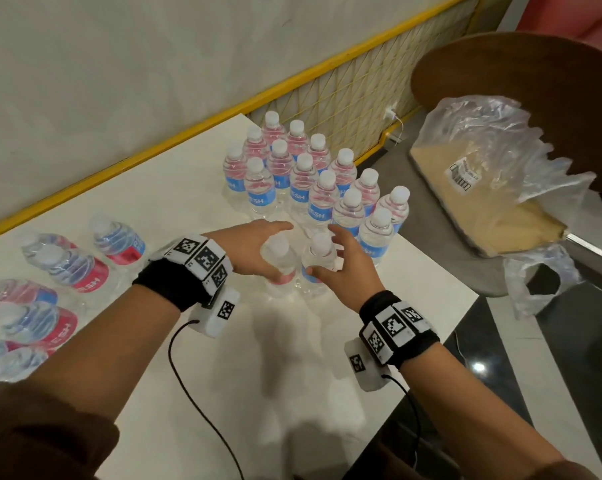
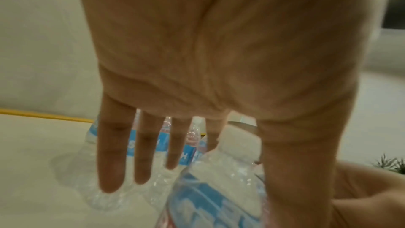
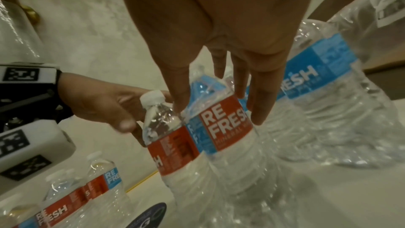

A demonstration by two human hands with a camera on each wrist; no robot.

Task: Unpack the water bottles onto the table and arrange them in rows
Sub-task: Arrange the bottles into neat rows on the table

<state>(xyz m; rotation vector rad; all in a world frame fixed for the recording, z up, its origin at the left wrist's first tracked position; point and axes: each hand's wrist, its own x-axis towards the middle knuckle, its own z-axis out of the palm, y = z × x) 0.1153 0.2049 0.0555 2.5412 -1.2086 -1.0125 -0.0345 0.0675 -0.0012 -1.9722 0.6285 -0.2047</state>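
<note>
**Both hands open beside 2 upright bottles at the near end of the rows**

The left hand (image 1: pixel 254 249) has its fingers (image 2: pixel 111 155) straight and spread, holding nothing, just left of the left bottle (image 1: pixel 279 263). The right hand (image 1: pixel 344 268) is spread wide too, fingers (image 3: pixel 263 96) straight, against the right bottle (image 1: pixel 319 263); a firm grip cannot be told. Both bottles stand side by side on the white desk (image 1: pixel 223 358). Just beyond them, the standing rows of bottles (image 1: pixel 313 174) run toward the far edge. At the near left lie more bottles on their sides (image 1: pixel 50 289). To the right, off the desk, sits a torn plastic wrap with a cardboard tray (image 1: pixel 493 188).
</note>
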